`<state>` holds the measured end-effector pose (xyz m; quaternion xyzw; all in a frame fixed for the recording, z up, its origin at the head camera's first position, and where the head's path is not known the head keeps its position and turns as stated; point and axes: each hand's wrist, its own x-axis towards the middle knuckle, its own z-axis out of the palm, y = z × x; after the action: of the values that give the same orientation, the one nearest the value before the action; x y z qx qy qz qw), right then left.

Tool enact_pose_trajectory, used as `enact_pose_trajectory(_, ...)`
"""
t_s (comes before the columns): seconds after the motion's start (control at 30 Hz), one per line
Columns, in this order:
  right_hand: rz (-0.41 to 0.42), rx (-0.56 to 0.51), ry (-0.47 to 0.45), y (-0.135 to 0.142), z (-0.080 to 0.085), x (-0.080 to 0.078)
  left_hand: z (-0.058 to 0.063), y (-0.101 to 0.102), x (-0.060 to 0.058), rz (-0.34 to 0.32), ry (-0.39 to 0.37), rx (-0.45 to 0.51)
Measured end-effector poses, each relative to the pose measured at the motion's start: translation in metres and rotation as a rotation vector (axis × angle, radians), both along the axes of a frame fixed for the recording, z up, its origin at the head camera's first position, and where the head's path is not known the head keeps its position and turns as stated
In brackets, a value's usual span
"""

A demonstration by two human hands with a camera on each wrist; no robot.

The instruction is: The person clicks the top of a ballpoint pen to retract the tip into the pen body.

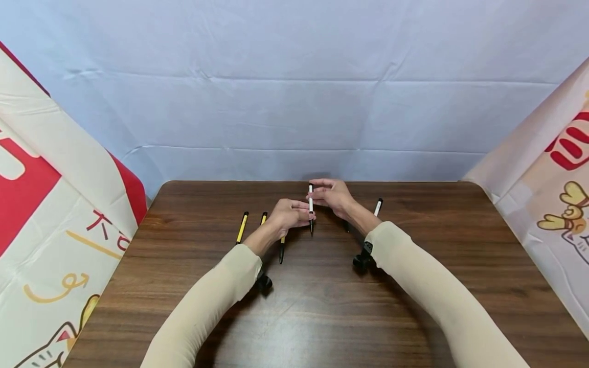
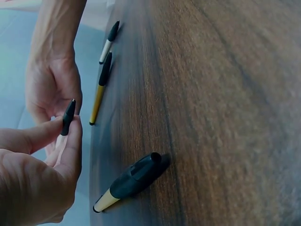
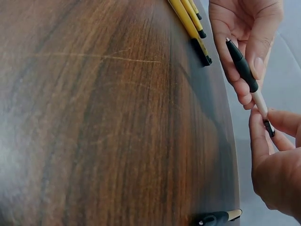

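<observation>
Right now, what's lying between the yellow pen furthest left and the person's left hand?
Another yellow pen lies between the far-left yellow pen and the left hand; its lower part is hidden. The head view shows it.

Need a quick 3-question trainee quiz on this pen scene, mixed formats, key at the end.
1. Multiple choice: what colour is the barrel of the held pen?
A) yellow
B) white
C) red

2. True or false: the left hand pinches that pen on the half nearer its writing tip.

3. Fill the blank: in the head view, the leftmost pen on the table has a ____ barrel.

Key:
1. B
2. True; the right hand pinches it near the opposite end.
3. yellow
</observation>
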<state>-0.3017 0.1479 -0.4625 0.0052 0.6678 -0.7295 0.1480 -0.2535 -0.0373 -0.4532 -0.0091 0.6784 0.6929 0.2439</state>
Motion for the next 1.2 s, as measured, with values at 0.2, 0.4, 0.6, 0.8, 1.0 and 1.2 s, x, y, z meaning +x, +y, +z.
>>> enact_pose_trajectory(0.2,0.007,-0.005,-0.005,0.002,0.002,0.000,0.002,0.001,0.002,0.002,-0.010,0.030)
enact_pose_trajectory(0.4,-0.004,-0.015,-0.003,0.002,0.006,0.001,0.006,0.002,0.003,0.017,-0.011,0.048)
enact_pose_trajectory(0.6,-0.006,-0.033,0.017,0.001,0.009,0.004,0.006,0.002,0.003,0.042,-0.010,0.048)
enact_pose_trajectory(0.8,-0.004,-0.041,0.020,0.000,0.009,0.007,0.006,0.002,0.005,0.025,-0.007,0.040)
enact_pose_trajectory(1.0,0.014,-0.016,0.044,0.000,0.010,0.010,0.007,0.000,0.007,0.026,0.007,0.027)
enact_pose_trajectory(1.2,0.016,-0.001,0.033,0.000,0.011,0.011,0.008,-0.001,0.008,0.006,0.015,0.040)
